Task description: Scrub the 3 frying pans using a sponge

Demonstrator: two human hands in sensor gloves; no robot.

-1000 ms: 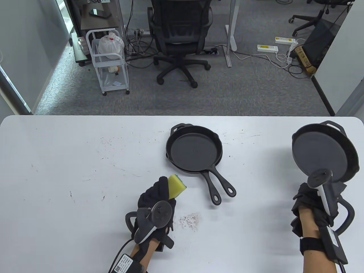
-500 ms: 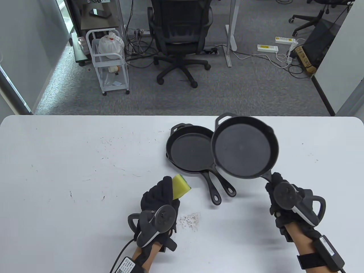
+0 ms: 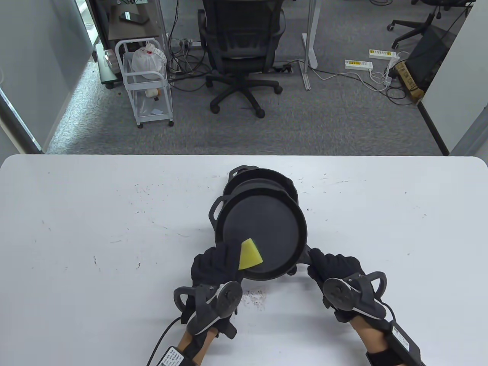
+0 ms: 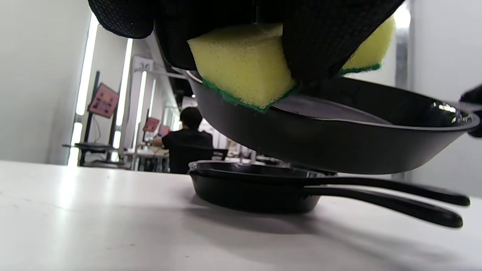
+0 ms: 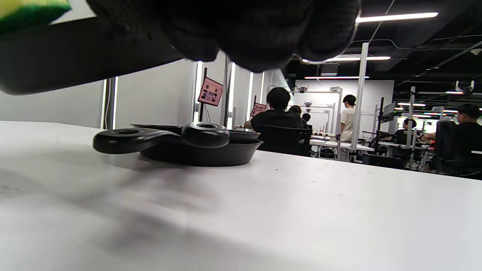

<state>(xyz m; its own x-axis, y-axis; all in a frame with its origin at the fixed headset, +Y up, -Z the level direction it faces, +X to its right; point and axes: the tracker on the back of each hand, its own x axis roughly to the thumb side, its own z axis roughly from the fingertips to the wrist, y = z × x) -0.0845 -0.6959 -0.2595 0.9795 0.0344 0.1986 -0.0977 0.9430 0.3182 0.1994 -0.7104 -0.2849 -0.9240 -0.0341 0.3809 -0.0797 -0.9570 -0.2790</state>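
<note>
**Sponge met the first pan**

The right hand point(image 3: 335, 272) gripped the handle of the raised frying pan point(image 3: 263, 232), held above the two stacked pans point(image 4: 256, 190) on the tabletop point(image 3: 95, 228). The left hand point(image 3: 215, 267) had its fingers point(image 4: 320, 41) pinching the sponge point(image 3: 249, 258) at the pan's near rim. Scrubbing seemed about to begin; next, firm strokes across the base. No writing was legible.

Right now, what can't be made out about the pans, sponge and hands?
- Stacked pans: table view, insides mostly covered by the held pan.
- Held pan's handle: hidden inside the right hand.
- Sponge: left wrist view, the left hand covers its middle.
- Right wrist view: fingers close and dark, grip unreadable.
</note>
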